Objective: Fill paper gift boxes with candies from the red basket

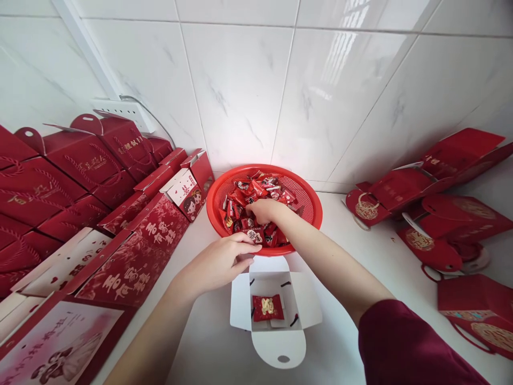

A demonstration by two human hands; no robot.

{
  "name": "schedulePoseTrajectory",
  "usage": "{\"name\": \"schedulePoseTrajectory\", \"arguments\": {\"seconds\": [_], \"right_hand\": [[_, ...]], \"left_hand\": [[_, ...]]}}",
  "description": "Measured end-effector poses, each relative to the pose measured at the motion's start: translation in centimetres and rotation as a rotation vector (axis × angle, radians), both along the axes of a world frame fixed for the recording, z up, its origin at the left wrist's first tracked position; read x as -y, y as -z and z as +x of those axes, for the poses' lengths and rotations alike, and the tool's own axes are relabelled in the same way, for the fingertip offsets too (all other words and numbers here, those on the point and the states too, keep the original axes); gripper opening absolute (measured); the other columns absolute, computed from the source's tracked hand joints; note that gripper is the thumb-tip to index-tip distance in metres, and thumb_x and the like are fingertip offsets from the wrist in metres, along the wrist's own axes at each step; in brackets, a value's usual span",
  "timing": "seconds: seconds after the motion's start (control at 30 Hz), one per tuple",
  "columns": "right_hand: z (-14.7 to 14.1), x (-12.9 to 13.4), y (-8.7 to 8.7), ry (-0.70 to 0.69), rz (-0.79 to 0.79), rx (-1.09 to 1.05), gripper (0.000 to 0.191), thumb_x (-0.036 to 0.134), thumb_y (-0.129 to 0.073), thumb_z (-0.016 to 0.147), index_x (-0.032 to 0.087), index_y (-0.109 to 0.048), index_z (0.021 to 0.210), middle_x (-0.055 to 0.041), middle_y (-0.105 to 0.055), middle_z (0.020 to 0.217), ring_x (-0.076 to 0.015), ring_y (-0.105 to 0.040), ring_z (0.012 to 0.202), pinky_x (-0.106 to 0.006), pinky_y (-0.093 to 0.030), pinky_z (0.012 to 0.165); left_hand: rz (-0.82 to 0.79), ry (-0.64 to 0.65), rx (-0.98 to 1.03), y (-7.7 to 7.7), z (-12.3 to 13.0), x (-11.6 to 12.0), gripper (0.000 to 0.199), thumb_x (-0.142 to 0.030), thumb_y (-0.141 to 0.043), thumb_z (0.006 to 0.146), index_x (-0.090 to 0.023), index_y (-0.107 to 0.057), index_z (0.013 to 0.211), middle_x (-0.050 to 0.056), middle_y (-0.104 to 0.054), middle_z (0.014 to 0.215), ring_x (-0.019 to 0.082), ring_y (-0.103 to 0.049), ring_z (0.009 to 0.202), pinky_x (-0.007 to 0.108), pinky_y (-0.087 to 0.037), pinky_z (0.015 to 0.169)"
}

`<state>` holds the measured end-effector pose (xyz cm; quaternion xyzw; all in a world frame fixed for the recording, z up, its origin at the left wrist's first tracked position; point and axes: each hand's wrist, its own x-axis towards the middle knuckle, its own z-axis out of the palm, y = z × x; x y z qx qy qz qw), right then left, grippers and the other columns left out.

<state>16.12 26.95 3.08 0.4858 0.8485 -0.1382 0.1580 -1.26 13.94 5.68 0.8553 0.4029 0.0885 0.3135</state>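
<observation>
A red plastic colander (315, 206) stands against the wall, filled with small wrapped candies (256, 188), mostly red and black. My right hand (262, 211) reaches into it with curled fingers; the fingertips are lost among the wrappers. At the front rim, my left hand (226, 262) has its thumb and fingers apart, close to a candy packet (254, 236) with dark lettering on a pale patch. Below the colander, a white-lined box (306, 299) lies with its flaps spread out. One red packet with gold lettering (267, 308) rests inside it.
Dark red gift boxes with rope handles (86, 168) are stacked at the left. Nearer me are flatter printed red boxes (132, 272). More red boxes (404, 187) stand along the right side. A white power strip (126, 112) sits by the tiled wall (236, 80).
</observation>
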Motion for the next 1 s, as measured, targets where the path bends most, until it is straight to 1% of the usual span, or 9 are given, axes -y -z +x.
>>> {"name": "schedulePoseTrajectory", "arguments": {"seconds": [0.07,0.17,0.27,0.37,0.5,0.67,0.73,0.83,1.0], "right_hand": [[-0.2,-0.1,0.1,-0.002,-0.01,0.009,0.051,0.009,-0.071,0.069,0.018,-0.067,0.119,-0.0144,-0.071,0.112,-0.0295,-0.067,0.099,-0.032,-0.05,0.076],[0.0,-0.4,0.3,-0.019,-0.008,-0.038,0.035,0.005,-0.072,0.068,0.017,-0.073,0.1,-0.0128,-0.073,0.104,-0.027,-0.068,0.095,-0.03,-0.048,0.075],[1.4,-0.4,-0.3,-0.037,0.021,-0.18,0.019,0.013,-0.076,0.07,0.019,-0.074,0.088,-0.007,-0.074,0.095,-0.0216,-0.067,0.089,-0.025,-0.047,0.073],[3.8,0.9,-1.4,-0.021,0.1,-0.376,0.011,0.026,-0.072,0.081,0.02,-0.071,0.09,-0.0027,-0.073,0.098,-0.0173,-0.065,0.092,-0.023,-0.046,0.078],[7.4,4.4,-1.7,0.085,0.205,-0.583,0.015,0.029,-0.054,0.093,0.019,-0.065,0.097,-0.0027,-0.071,0.098,-0.0153,-0.065,0.09,-0.026,-0.047,0.082],[10.0,8.1,0.1,0.325,-0.033,-1.149,0.021,0.037,-0.059,0.089,0.017,-0.062,0.093,-0.0036,-0.07,0.084,-0.0171,-0.067,0.079,-0.03,-0.053,0.074],[10.4,8.9,0.6,0.373,-0.076,-1.254,0.023,0.039,-0.061,0.087,0.016,-0.063,0.093,-0.004,-0.069,0.084,-0.0172,-0.067,0.078,-0.031,-0.053,0.074],[10.7,9.4,0.7,0.415,-0.03,-1.246,0.023,0.038,-0.061,0.087,0.016,-0.064,0.093,-0.0037,-0.069,0.084,-0.017,-0.066,0.077,-0.031,-0.053,0.075],[11.3,9.7,0.2,0.5,0.185,-1.075,0.019,0.036,-0.056,0.089,0.02,-0.066,0.091,-0.0024,-0.069,0.079,-0.0174,-0.065,0.074,-0.032,-0.052,0.073]], "left_hand": [[-0.006,-0.01,0.011,0.1,0.0,0.0,0.033,-0.03,-0.048,0.095,-0.032,-0.067,0.123,0.001,-0.06,0.124,0.015,-0.063,0.095,0.025,-0.049,0.084],[-0.033,-0.025,0.03,0.1,-0.1,0.1,0.033,-0.031,-0.049,0.094,-0.033,-0.067,0.122,0.002,-0.06,0.122,0.015,-0.063,0.09,0.025,-0.05,0.08],[-0.04,-0.037,0.054,0.1,-0.1,0.2,0.032,-0.031,-0.049,0.094,-0.031,-0.069,0.12,0.003,-0.06,0.122,0.016,-0.064,0.091,0.025,-0.051,0.08],[-0.057,-0.055,0.077,0.0,-0.1,0.3,0.032,-0.031,-0.05,0.094,-0.03,-0.07,0.119,0.004,-0.06,0.124,0.016,-0.065,0.088,0.026,-0.052,0.078],[-0.054,-0.053,0.07,-0.1,-0.1,0.2,0.032,-0.032,-0.05,0.093,-0.029,-0.069,0.119,0.004,-0.06,0.125,0.015,-0.066,0.086,0.025,-0.052,0.075],[-0.093,-0.068,0.097,0.2,0.0,0.0,0.034,-0.034,-0.051,0.093,-0.029,-0.068,0.122,0.004,-0.058,0.129,0.016,-0.065,0.094,0.025,-0.054,0.08],[-0.087,-0.069,0.103,0.4,0.1,0.0,0.034,-0.034,-0.051,0.093,-0.029,-0.067,0.123,0.004,-0.058,0.128,0.016,-0.065,0.095,0.025,-0.054,0.081],[-0.058,-0.065,0.089,0.5,0.2,0.1,0.034,-0.034,-0.051,0.094,-0.028,-0.067,0.124,0.005,-0.059,0.127,0.015,-0.065,0.091,0.025,-0.054,0.078],[-0.028,-0.074,0.08,0.4,0.3,0.2,0.032,-0.033,-0.051,0.094,-0.028,-0.069,0.12,0.004,-0.06,0.126,0.015,-0.065,0.094,0.024,-0.053,0.08]]}}
